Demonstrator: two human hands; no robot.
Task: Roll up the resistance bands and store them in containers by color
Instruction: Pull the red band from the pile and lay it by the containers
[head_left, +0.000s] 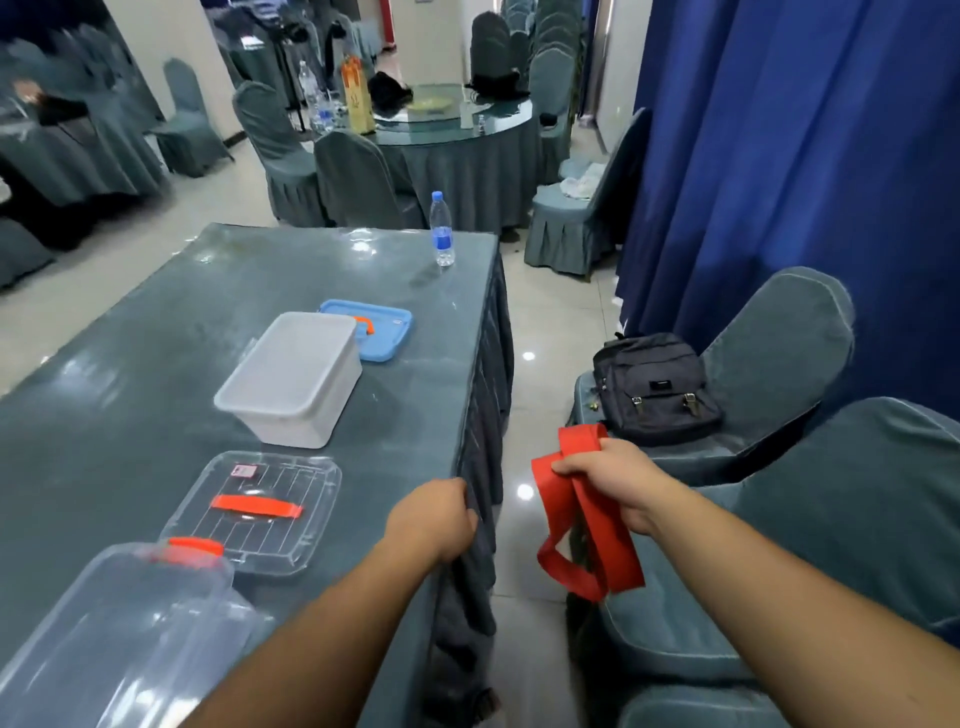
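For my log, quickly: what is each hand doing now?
Left hand: grips the tablecloth edge.
Right hand: holds the red band.

Table top, far end: bare cloth is seen around the water bottle (442, 228), which stands alone near the far right corner of the table (156, 332).
Table top, middle: the space is taken by the white container (291, 379), with the blue lid (376, 332) just beyond it.
Table top, near end: the clear lid (254, 512) and the clear container (124, 639) are set close together.
Right table edge: it is held by the left hand (434, 519).
Aisle: open floor is bounded by the table skirt and the covered chairs (779, 519); the red band (576, 514), gripped by the right hand (610, 480), hangs over it.
Chair seat: it is occupied by the backpack (654, 387).
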